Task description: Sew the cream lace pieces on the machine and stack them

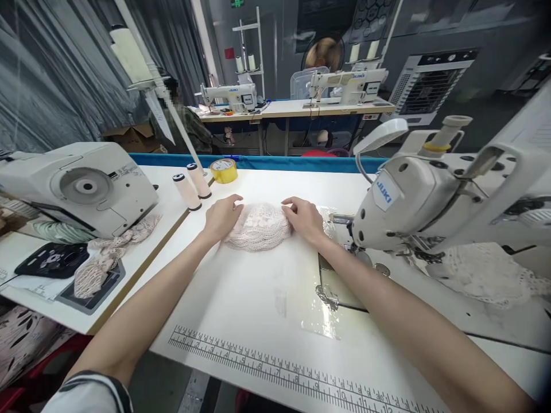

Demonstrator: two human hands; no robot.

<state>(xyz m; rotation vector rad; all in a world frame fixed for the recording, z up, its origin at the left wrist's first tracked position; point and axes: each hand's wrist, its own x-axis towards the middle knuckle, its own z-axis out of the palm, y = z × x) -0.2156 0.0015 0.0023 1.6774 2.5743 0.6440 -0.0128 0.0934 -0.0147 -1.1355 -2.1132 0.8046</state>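
White left sleeve with a stripy cuff, bare from there down
So the bit of sleeve I can see is plain white, stops around the elbow, and the edge is done in dark bands with a paler stripe running between. Left forearm and left hand are bare, same deal for the right forearm and right hand. Both forearms look pretty slim.
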